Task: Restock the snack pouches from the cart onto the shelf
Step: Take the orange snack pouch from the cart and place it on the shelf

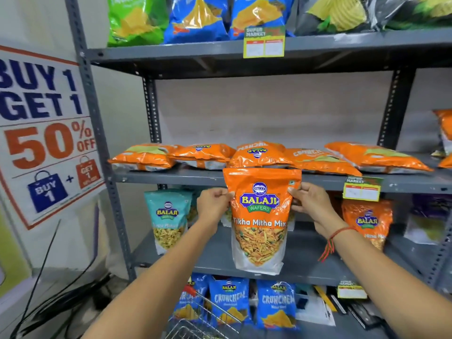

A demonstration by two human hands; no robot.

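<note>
Held pouch: orange pouch [260, 216], upright, printed "BALAJI WAFERS" and "Tikha Mitha Mix"; clear lower window shows a mixed fried snack. It hangs in front of the middle shelf's front edge [171, 178].
Left hand [212, 204]: pinching the pouch's upper left edge.
Right hand [311, 204]: gripping the pouch's upper right edge; red thread band [338, 234] at the wrist.
Middle shelf: row of orange packets [203, 155] lying flat; "BALAJI" and "CRUNCHEM" readable upside down on some.
Shelf below, left end: teal pouch [167, 216], "BALAJI", standing, yellow snack in its window.
Shelf below, right end: another orange pouch [367, 221], "BALAJI", standing.
Lowest shelf: blue packets [277, 304], "BALAJI CRUNCHEM".
Top shelf: green and blue chip bags [195, 18]; names unreadable.
Price tags [264, 42]: yellow, headed "SUPER MARKET", clipped to shelf front edges.
Poster [46, 133], left wall: "BUY 1 GET 1", "50% OFF".
Cart [200, 324]: wire rim at bottom edge; contents cannot be told.
</note>
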